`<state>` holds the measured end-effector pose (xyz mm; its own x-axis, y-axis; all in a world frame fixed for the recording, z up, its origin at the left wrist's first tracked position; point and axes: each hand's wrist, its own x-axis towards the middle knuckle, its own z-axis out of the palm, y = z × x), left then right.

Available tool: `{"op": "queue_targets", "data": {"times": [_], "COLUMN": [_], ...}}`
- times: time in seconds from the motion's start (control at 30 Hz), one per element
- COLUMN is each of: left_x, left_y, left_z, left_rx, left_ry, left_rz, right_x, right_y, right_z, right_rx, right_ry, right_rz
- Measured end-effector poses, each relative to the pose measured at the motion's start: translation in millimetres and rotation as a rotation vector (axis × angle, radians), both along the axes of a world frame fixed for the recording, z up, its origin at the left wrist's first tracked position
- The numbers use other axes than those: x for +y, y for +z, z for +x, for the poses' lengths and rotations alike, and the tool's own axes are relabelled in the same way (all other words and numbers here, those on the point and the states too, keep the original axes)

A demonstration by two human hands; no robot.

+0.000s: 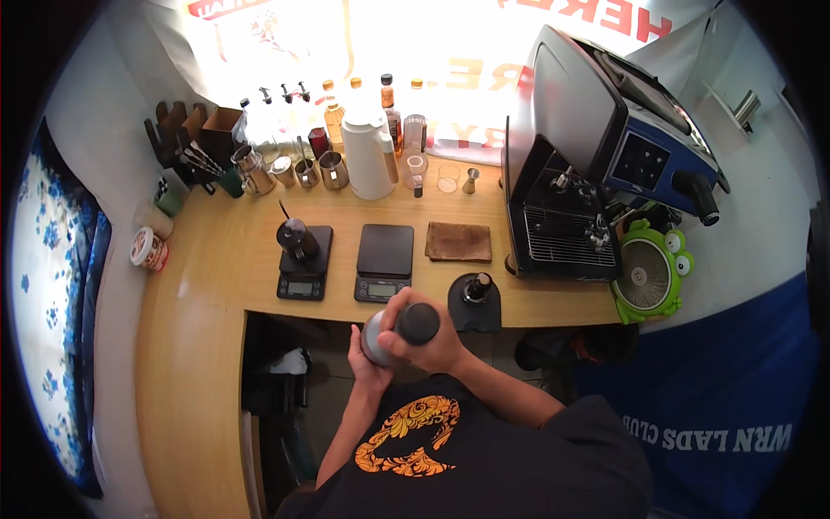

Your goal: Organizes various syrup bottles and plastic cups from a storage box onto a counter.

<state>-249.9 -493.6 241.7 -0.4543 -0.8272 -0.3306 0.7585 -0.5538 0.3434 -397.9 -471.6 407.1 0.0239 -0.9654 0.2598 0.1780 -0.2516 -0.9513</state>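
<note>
In front of my chest, just off the counter's front edge, I hold a grey cylinder with a black round top (pixel 378 342); its exact kind is not plain. My right hand (pixel 443 343) wraps round its upper part beside the black top. From below and the left, my left hand (pixel 367 370) closes round the lower part. Beyond my hands a black digital scale (pixel 386 251) lies bare on the counter. A second black scale (pixel 316 275) to its left bears a small dark vessel (pixel 298 241) with a thin upright stem. At the right, a tamper (pixel 476 287) stands on a black mat (pixel 484 317).
A folded brown cloth (pixel 458 242) lies before the espresso machine (pixel 566 233). Along the back of the wooden counter (pixel 190 320) stand a white jug (pixel 369 160), several bottles (pixel 334 112) and metal pitchers (pixel 333 170). A green frog-shaped fan (pixel 647 272) sits at the far right.
</note>
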Motion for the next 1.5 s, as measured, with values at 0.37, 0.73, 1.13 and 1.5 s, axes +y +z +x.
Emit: {"op": "queue_targets", "data": {"times": [0.37, 0.73, 1.13, 1.5], "left_x": [-87.6, -153.7, -318.1, -332.4], "left_y": [28.4, 61.8, -67.9, -43.2], "left_z": [20.7, 117.6, 206.1, 165.7], "left_rx": [-0.054, -0.480, -1.258, -1.705], "left_ry": [-0.224, -0.784, 0.489, 0.480], "left_rz": [0.003, -0.805, -0.582, -0.646], "right_x": [-54.6, -85.5, -226.0, -376.1], "right_y": [0.4, 46.6, 91.7, 29.7], "right_z": [47.9, -35.6, -131.0, -218.1], "right_rx": [-0.122, -0.458, -0.169, 0.143], "right_ry": [-0.455, -0.791, -1.050, -1.104], "right_rz": [-0.121, -0.303, -0.671, -0.400]}}
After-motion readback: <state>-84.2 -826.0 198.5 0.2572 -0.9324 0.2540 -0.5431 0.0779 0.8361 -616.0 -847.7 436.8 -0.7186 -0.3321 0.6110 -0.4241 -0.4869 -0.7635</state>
